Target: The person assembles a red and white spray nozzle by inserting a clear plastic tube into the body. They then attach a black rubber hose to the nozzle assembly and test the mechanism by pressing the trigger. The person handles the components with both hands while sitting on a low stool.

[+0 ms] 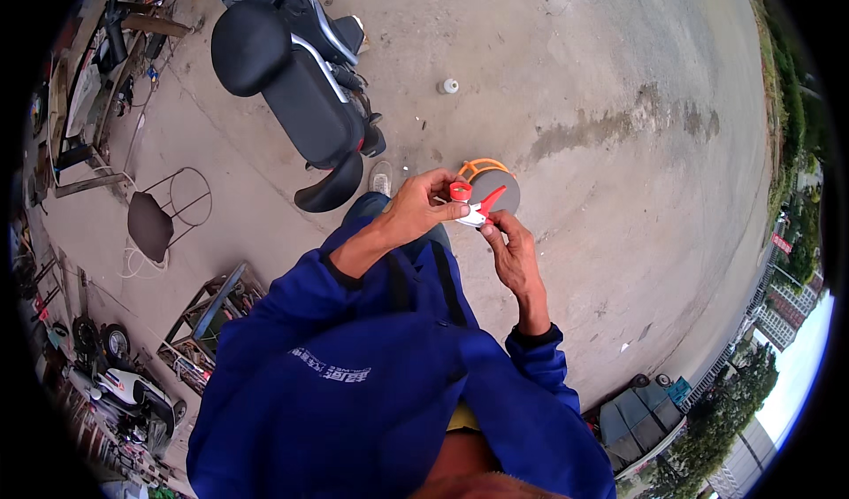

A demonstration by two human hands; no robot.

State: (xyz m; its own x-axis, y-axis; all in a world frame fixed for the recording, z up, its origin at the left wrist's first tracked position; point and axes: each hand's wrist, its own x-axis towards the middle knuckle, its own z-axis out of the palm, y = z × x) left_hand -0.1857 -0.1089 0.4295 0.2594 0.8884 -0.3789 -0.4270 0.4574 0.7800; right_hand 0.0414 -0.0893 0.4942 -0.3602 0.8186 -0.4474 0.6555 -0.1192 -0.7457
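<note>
Both my hands are raised before my chest around a red and white trigger spray head [474, 217]. My left hand [417, 209] pinches it near its red round collar [460, 191], which faces up. My right hand [515, 257] has its thumb and finger closed on the white end, just below the red trigger lever [493, 200]. Beneath the spray head, farther down, stands a round stool with a grey seat [502, 188] and an orange frame [482, 165]. A small white bottle [450, 86] is on the concrete ahead.
A black scooter [309, 110] stands ahead to the left. A dark stool [150, 226] lies tipped over at the left, near a metal rack of parts [203, 322]. Another scooter [137, 388] is at the lower left, and a grey cart [641, 419] at the lower right.
</note>
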